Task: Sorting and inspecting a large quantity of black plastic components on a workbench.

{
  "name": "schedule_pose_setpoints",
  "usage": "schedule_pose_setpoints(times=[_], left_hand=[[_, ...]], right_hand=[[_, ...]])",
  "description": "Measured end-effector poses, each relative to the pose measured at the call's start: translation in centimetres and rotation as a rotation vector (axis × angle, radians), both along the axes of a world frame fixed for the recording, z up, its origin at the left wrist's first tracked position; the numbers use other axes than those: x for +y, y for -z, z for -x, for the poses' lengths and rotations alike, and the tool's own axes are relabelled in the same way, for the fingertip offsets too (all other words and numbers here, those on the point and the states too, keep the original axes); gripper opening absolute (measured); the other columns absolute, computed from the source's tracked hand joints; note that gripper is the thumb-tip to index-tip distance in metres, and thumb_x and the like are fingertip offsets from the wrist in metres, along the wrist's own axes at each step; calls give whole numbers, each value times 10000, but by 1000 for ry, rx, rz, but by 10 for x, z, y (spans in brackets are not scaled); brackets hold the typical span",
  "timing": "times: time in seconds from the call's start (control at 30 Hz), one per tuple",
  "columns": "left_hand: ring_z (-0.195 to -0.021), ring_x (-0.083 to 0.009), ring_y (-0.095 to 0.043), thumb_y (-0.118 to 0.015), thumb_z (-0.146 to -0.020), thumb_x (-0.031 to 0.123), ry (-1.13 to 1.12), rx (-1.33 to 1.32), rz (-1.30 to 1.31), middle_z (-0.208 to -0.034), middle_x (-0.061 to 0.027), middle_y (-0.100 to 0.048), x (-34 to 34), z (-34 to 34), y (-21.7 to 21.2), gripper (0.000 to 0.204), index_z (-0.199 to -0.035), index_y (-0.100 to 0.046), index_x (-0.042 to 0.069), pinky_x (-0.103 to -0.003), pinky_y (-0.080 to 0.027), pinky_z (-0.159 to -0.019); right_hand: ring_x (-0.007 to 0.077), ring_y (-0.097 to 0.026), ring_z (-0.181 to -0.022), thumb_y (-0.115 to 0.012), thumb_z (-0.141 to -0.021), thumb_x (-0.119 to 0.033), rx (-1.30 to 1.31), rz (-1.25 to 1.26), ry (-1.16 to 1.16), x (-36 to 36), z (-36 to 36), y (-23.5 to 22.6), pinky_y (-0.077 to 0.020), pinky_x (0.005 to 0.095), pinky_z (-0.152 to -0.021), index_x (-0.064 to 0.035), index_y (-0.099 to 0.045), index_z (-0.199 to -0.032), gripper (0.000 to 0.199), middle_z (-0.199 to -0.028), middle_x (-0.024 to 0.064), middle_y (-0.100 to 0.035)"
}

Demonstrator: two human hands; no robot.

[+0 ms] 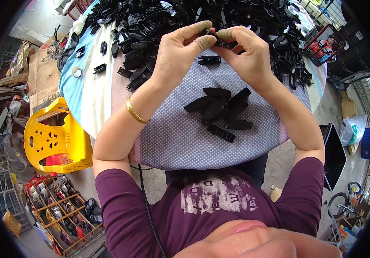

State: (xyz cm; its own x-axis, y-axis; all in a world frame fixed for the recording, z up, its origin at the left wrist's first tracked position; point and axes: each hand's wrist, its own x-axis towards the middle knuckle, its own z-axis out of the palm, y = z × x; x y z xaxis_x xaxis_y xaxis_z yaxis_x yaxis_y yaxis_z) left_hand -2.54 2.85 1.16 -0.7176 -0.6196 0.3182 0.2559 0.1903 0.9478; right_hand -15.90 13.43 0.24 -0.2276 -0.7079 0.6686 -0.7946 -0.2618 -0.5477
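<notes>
Fingertips of the left hand (180,53) and right hand (247,56) are pinched together on one small black clip (214,38); finished clips (221,109) are piled at six o'clock.

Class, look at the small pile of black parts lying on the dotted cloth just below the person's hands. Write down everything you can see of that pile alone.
The small pile of black parts is a loose cluster of about half a dozen long pieces, matt black and plastic-looking, most tapering to pointed, boat-like ends. They lie flat at crossed angles, some overlapping; one ribbed piece sits apart at the near edge. The pile rests on the grey dotted cloth, between the forearms. Neither hand touches it.
</notes>
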Motion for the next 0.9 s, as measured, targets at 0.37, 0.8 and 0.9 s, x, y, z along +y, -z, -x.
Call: schedule_pose_setpoints(times=[0.37, 0.8, 0.9], left_hand=[[-859, -146, -634, -592, -843, 14, 196, 86, 58, -943, -114, -664, -9, -2, -5, 231, -1066, -619, -42, -237, -522, -792], [-754, -191, -642, -727, -723, 214, 407, -530, 516, -835, -151, -677, 1, -10, -13, 451, -1100, -615, -7, -275, -504, -705], [-764, -194, -624, -736, -714, 224, 427, -620, 453, -867, -124, -662, 5, -5, -10, 381, -1032, -659, 28, -296, -500, -695]], right_hand=[[105, -636, -756, -656, -832, -157, -318, -370, -209, 2, 5, 2, -516, 230, -705, 32, -629, -1006, 258, -842, 82, -671], [84, -605, -724, -597, -871, -218, -120, -276, -24, 9, 96, -22, -481, 204, -651, -19, -651, -1007, 246, -846, 42, -665], [101, -588, -690, -636, -792, -112, 202, -347, -54, 8, 86, -16, -475, 233, -618, -5, -650, -955, 195, -801, 60, -654]])
